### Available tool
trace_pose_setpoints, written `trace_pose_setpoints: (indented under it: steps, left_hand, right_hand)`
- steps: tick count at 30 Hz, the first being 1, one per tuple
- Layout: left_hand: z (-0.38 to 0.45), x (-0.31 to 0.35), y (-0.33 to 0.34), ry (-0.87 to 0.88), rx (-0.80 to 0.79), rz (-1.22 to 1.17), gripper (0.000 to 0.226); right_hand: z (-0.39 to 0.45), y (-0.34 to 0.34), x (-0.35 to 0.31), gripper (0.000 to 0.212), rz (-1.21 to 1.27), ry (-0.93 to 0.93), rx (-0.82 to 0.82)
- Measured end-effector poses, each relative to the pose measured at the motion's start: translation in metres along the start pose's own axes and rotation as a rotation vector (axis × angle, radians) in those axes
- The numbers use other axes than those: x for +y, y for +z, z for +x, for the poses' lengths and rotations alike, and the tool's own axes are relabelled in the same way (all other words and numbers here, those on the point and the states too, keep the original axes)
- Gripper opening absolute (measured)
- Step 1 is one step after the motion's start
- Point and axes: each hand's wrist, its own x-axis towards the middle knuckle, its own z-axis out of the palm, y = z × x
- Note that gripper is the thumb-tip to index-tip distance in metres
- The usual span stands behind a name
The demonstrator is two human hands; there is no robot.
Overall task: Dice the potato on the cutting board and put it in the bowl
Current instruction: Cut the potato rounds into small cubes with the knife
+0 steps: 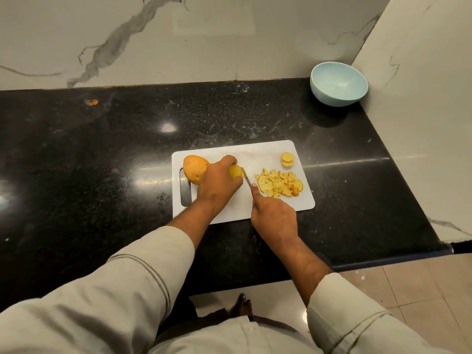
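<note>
On the cutting board [258, 152], left hand [219, 186] gripping potato piece [235, 171], right hand [274, 217] clasping knife [246, 178] beside it.

No lettering, label, brand or number can be read anywhere in the kitchen scene. The white cutting board [268, 152] and the pale blue bowl [339, 84] on the dark table [102, 149] are unmarked.

Bare counter [102, 149] left of cutting board [268, 152], bowl [339, 84] boxed into wall corner
</note>
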Motion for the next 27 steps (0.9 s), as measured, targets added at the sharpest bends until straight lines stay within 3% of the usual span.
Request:
trace_pose_setpoints:
  steps: [8,13,21,27]
  left_hand:
    - [-0.034,-0.019,0.012,0.084,-0.123,0.135,0.048]
    - [-0.033,-0.026,0.007,0.021,-0.154,0.118,0.067]
    - [-0.02,-0.023,-0.004,-0.073,-0.222,0.09,0.049]
    - [-0.019,-0.022,-0.004,-0.094,-0.236,0.099,0.05]
  right_hand:
    - [-0.023,0.001,0.006,0.05,0.053,0.05,0.026]
    - [-0.037,0.004,0.006,0.048,0.059,0.031,0.037]
    - [-0.036,0.005,-0.012,0.053,0.157,0.057,-0.026]
    - [-0.034,0.009,-0.021,0.053,0.157,0.058,-0.066]
